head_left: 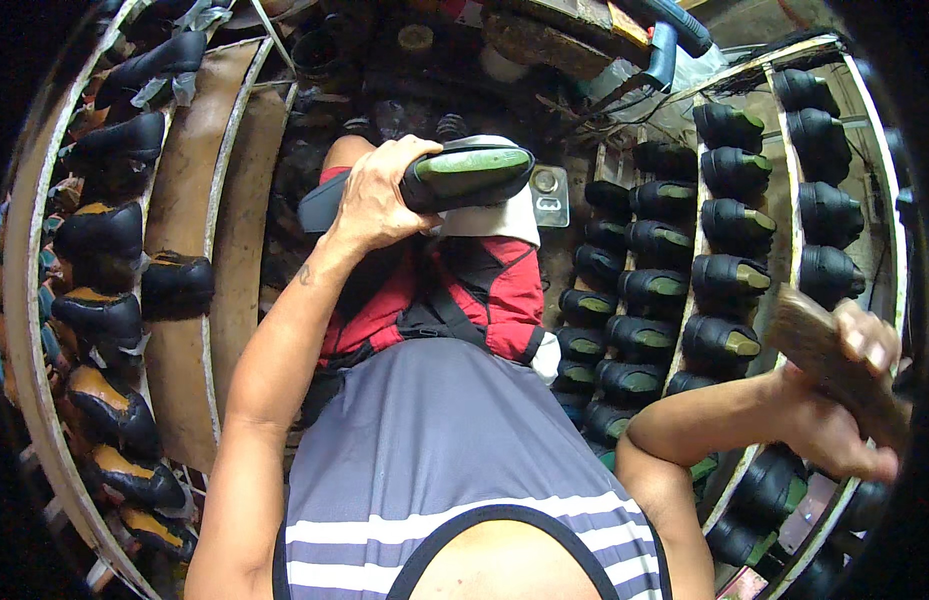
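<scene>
Black shoe (467,190) with a green face turned upward, held out above our lap, near the upper middle of the view; our left hand (379,195) has its grip clamped on the left end of the shoe, the thumb low and the fingers over the top; our right hand (826,430) is raised well apart at the far right, its grip closed around a brown wooden block (824,352), slightly blurred; beneath the shoe, a white cloth (496,222) lies over our red-and-black shorts (506,290); we wear a grey sleeveless shirt (454,430) with white stripes; to our left, black shoes with orange-tan patches (99,232) stand beside long brown boards (249,190); to our right, black-and-green shoes (734,226) line up in several rows between pale rails.
</scene>
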{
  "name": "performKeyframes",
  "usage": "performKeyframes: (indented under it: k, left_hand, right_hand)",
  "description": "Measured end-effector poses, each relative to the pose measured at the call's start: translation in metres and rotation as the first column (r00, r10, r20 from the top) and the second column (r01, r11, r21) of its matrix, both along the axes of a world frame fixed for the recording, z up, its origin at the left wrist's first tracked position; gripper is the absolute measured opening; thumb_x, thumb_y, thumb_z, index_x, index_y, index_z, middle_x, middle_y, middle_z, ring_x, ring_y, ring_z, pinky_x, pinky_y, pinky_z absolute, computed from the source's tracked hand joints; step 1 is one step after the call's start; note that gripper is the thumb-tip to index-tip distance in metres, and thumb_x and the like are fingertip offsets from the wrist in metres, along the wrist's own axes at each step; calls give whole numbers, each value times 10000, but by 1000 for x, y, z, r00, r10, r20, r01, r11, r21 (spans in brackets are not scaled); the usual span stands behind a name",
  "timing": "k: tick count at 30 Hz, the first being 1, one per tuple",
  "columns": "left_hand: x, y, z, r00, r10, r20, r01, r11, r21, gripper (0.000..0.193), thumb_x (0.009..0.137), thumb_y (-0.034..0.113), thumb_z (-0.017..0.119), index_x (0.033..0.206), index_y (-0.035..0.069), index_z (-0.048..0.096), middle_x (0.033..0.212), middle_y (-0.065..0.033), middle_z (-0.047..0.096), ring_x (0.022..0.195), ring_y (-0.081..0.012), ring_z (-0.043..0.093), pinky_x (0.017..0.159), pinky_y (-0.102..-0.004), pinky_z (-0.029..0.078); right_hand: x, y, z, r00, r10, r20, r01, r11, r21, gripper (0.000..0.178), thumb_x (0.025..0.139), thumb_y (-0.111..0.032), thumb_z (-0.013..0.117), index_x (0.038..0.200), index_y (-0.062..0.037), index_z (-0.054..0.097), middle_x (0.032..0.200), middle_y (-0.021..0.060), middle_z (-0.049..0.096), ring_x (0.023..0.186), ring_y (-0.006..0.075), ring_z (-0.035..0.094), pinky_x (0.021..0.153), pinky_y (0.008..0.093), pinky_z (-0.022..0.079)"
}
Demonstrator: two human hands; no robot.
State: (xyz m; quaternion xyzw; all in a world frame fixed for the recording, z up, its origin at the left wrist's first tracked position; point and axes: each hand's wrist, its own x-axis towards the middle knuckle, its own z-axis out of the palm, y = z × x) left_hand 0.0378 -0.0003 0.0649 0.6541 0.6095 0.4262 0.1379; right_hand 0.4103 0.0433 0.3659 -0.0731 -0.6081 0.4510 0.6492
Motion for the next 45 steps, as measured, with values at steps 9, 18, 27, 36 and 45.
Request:
performKeyframes:
  k: [9, 18, 27, 36, 45]
  left_hand:
    - [3, -7, -1, 998, 30, -57, -29, 1000, 7, 687, 584, 185, 882, 1235, 77, 691, 1159, -131, 720, 1084, -372, 694, 971, -469, 549]
    - [0, -19, 14, 994, 111, 20, -111, 994, -23, 936, 659, 287, 1005, 1464, 29, 603, 1436, -200, 672, 1315, -356, 663, 1165, -451, 487]
    - [45, 8, 10, 907, 401, -125, -375, 907, 189, 416, 857, 326, 918, 1100, 41, 736, 1038, -135, 754, 964, -340, 725, 891, -441, 562]
    - [-10, 2, 53, 807, 336, 485, -381, 925, -7, 315, 1003, 296, 830, 1084, 5, 743, 972, -14, 726, 899, -93, 633, 806, -265, 528]
    - [-39, -14, 57, 602, 164, 782, -312, 949, 41, 374, 1058, 362, 752, 1108, -9, 752, 939, 19, 709, 840, -53, 583, 770, -225, 468]
  right_hand:
    - [-48, 2, -221, 274, 214, 938, 251, 925, -284, 504, 1101, -485, 622, 874, -35, 620, 614, 23, 550, 500, 127, 572, 470, 323, 442]
    - [-23, 61, -371, 486, -64, 872, 710, 610, -351, 383, 1014, -372, 740, 970, 1, 665, 651, 49, 657, 524, 152, 654, 507, 336, 510]
    - [14, 62, -554, 165, -42, 985, 837, 534, -118, 474, 768, -273, 935, 1142, -22, 786, 973, 229, 796, 950, 403, 776, 895, 496, 573]
    - [-70, 113, -402, 872, -68, 484, 354, 770, -531, 383, 1012, -144, 772, 1348, 32, 715, 1166, 112, 773, 1043, 172, 729, 960, 314, 575]
    - [-181, 48, -218, 829, 174, 531, -70, 975, -209, 1008, 731, -380, 1027, 1503, 62, 552, 1099, 106, 739, 1026, 199, 729, 948, 345, 578]
